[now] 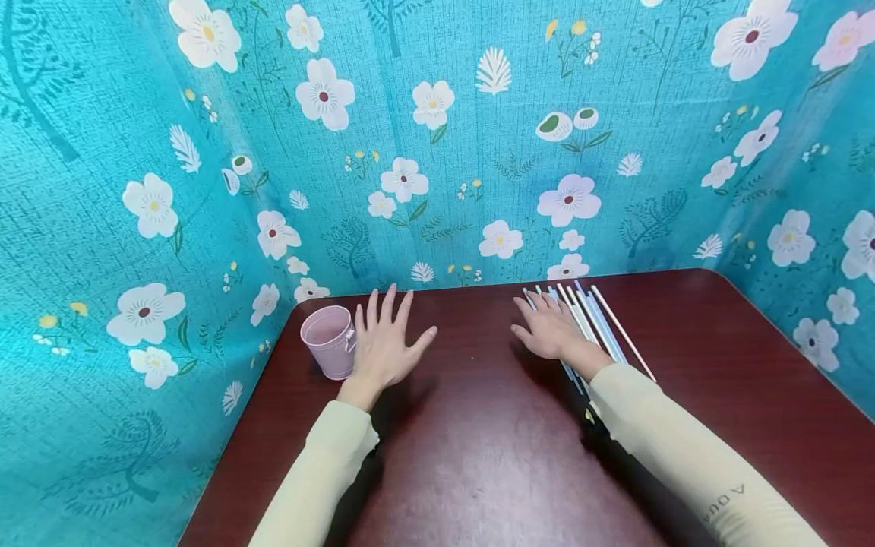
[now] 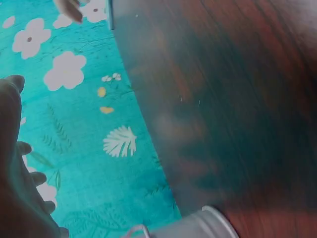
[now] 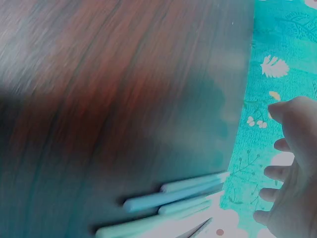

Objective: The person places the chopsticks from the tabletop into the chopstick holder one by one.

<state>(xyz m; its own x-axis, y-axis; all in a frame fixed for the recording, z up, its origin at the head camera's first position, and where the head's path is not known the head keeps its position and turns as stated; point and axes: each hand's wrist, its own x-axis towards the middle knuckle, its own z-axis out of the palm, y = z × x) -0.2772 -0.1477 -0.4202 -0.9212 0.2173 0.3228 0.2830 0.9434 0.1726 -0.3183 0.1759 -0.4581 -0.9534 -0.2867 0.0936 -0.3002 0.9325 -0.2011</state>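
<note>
My left hand (image 1: 384, 348) is spread with straight fingers above the table, right beside a small pink bucket (image 1: 330, 351). In the left wrist view the bucket (image 2: 198, 227) shows only partly, at the bottom edge. On the right, my right hand (image 1: 549, 328) has its fingers extended over a bunch of thin sticks (image 1: 601, 323), white, blue and pale green. The hand and forearm hide part of them. In the right wrist view the sticks (image 3: 171, 197) lie on the table below the hand, apart from its fingers. Both hands hold nothing.
The dark red wooden table (image 1: 472, 433) has rounded far corners. A turquoise cloth with flowers (image 1: 437, 152) hangs behind the table and along both sides, close to its edges.
</note>
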